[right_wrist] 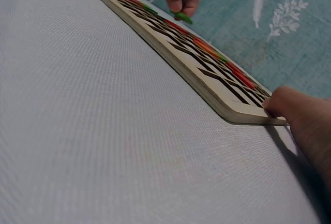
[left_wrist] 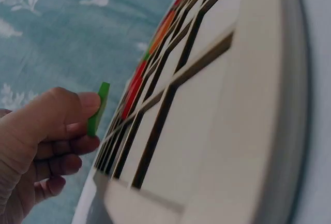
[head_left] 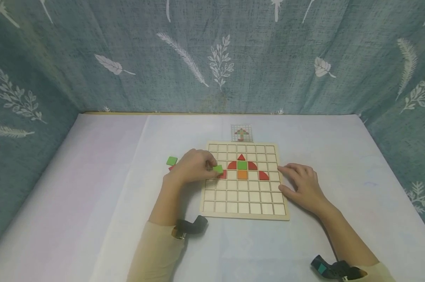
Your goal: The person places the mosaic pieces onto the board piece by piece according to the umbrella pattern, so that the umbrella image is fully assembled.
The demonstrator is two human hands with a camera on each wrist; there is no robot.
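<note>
My left hand (head_left: pixel 193 167) pinches a green square tile (head_left: pixel 218 169) between thumb and fingers, over the left side of a wooden grid board (head_left: pixel 244 216). In the left wrist view the green tile (left_wrist: pixel 98 114) is tilted on edge, apart from the board. Under it, a red tile (head_left: pixel 223 174) is partly hidden. On the board lie a red triangle (head_left: pixel 241 157), a green square (head_left: pixel 242 165), an orange square (head_left: pixel 242 174) and several red rounded tiles (head_left: pixel 263 175). My right hand (head_left: pixel 303 188) rests its thumb and fingertips on the board's right edge, fingers loosely bent.
Left of the board lies a loose green tile (head_left: pixel 171 160); a red tile (head_left: pixel 171 168) beside it is partly covered by the left hand. A small card with a printed coloured grid pattern (head_left: pixel 242 133) lies behind the board. A patterned curtain (head_left: pixel 184 78) hangs behind the table.
</note>
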